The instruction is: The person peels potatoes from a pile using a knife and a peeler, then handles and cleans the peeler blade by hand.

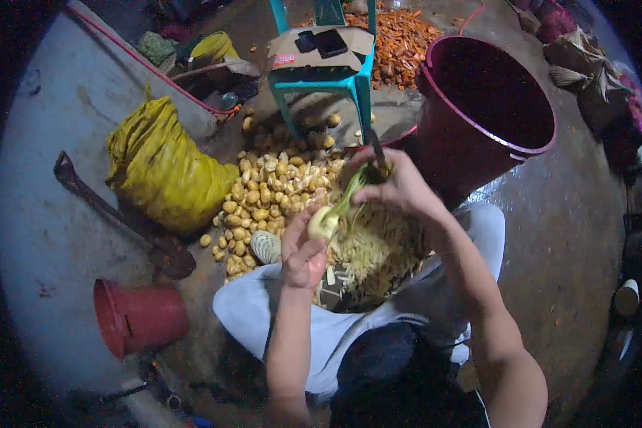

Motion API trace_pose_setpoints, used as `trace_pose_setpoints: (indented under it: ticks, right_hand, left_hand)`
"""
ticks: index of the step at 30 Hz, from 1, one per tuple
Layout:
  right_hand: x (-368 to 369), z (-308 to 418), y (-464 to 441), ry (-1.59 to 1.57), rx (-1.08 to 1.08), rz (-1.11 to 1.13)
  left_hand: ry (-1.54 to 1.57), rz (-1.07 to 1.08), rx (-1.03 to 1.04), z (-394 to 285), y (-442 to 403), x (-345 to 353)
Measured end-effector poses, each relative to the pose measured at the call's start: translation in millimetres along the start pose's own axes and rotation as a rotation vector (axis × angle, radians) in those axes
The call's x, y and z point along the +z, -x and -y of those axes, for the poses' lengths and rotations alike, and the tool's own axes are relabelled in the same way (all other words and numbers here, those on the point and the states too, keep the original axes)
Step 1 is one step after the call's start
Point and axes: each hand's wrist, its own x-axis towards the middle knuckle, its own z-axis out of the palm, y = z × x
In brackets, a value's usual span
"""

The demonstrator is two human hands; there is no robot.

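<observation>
My left hand point(303, 251) is closed around a pale, rounded vegetable point(324, 224), which looks like a peeled potato. My right hand point(398, 187) grips a dark, narrow tool point(376, 148), apparently a knife, whose end points up and away from me. Between the two hands runs a light green strip point(351, 194); whether it belongs to the vegetable or to the tool is unclear. Beneath them lies a heap of potatoes point(260, 191) with several whitish ones on top. Pale peelings or strips point(371, 246) are spread in front of my crossed legs.
A turquoise chair point(321, 85) carries a cardboard box point(299, 46) with a dark phone point(331, 43). Chopped orange pieces point(399, 43) are heaped behind it. A large maroon tub point(449, 135) stands right. Left are a yellow sack point(160, 164), a shovel point(107, 203) and a red bucket point(150, 315).
</observation>
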Motion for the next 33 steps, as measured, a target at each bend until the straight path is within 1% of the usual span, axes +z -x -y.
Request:
trace_pose_setpoints:
  ticks: [1, 2, 3, 5, 6, 7, 9, 10, 11, 12, 13, 14, 15, 16, 17, 19, 20, 21, 23, 24, 25, 27, 28, 29, 31, 32, 33]
  right_hand:
    - [-2, -3, 0, -0.012, 0.116, -0.048]
    - [-3, -2, 0, -0.011, 0.113, -0.049]
    - [-4, -1, 1, -0.037, 0.097, -0.037]
    - [-6, 1, 0, -0.086, 0.060, -0.010]
    - [-3, 13, 3, -0.089, -0.010, 0.068]
    - [2, 25, 8, 0.033, -0.045, 0.034]
    - [3, 18, 7, 0.112, -0.066, -0.067]
    - [-2, 5, 2, -0.120, 0.195, -0.061]
    - [-9, -14, -5, -0.017, 0.141, -0.073]
    - [-9, -12, -5, -0.116, 0.157, -0.039]
    - [-8, -10, -3, -0.092, 0.090, -0.018]
    - [-7, -8, -1, -0.070, 0.022, 0.001]
    - [-1, 12, 5, 0.072, -0.124, 0.010]
    - [4, 19, 8, 0.083, -0.165, 0.028]
    - [4, 13, 7, 0.078, -0.160, 0.032]
    - [-2, -12, -1, -0.022, 0.180, -0.045]
    - [-6, -27, -6, -0.091, 0.180, -0.059]
    - [-7, -22, -5, -0.091, 0.176, -0.064]
    - [-4, 4, 1, -0.182, 0.087, 0.066]
    - [0, 17, 6, -0.063, 0.004, 0.061]
    - [4, 29, 10, 0.004, -0.014, 0.055]
    - [-1, 21, 7, 0.035, 0.038, -0.007]
    - [-3, 0, 0, 0.011, 0.125, -0.061]
    - [-5, -28, -6, -0.146, 0.152, -0.060]
    - [-8, -12, -3, -0.168, 0.151, 0.032]
    - [-7, 0, 0, -0.094, 0.051, 0.059]
    - [-3, 16, 5, -0.021, -0.048, 0.089]
  left_hand:
    - [-0.001, -0.006, -0.006, 0, 4, -1]
    - [0.053, 0.038, -0.026, -1, 3, -3]
    - [0.106, 0.085, -0.046, -3, 1, -4]
    - [0.109, 0.052, -0.043, 0, 0, -4]
    - [0.083, 0.060, -0.052, -1, 0, -1]
    - [0.055, 0.066, -0.061, -1, 0, 0]
    - [0.004, 0.033, -0.074, 1, 4, -5]
    - [0.063, 0.030, -0.067, 1, 5, -7]
    - [0.122, 0.034, -0.056, 0, 4, -7]
    - [0.228, 0.080, -0.133, -9, 5, -1]
    - [0.228, 0.087, -0.132, -10, 4, -2]
    - [0.155, 0.101, -0.149, -9, 3, -4]
    - [0.083, 0.109, -0.166, -7, 2, -8]
    - [-0.012, 0.085, -0.062, -1, 0, -8]
    - [-0.012, 0.078, -0.065, 0, 1, -9]
    - [0.102, 0.043, -0.085, -3, 5, -4]
    - [0.210, 0.102, -0.120, -2, 4, -6]
    - [0.207, 0.108, -0.121, -4, 4, -4]
    - [0.078, 0.003, -0.142, -8, 5, 4]
    - [0.006, -0.006, -0.144, -10, 5, 7]
    - [0.007, -0.009, -0.143, -8, 4, 6]
    - [-0.059, 0.030, -0.041, -1, 5, 0]
    - [-0.011, 0.029, -0.056, 1, 6, -7]
    - [-0.013, 0.034, -0.054, -3, 7, -6]
    - [0.136, 0.042, -0.145, -9, 9, 0]
    - [0.075, 0.011, -0.113, -7, 7, 0]
    - [0.078, 0.010, -0.108, -6, 5, 1]
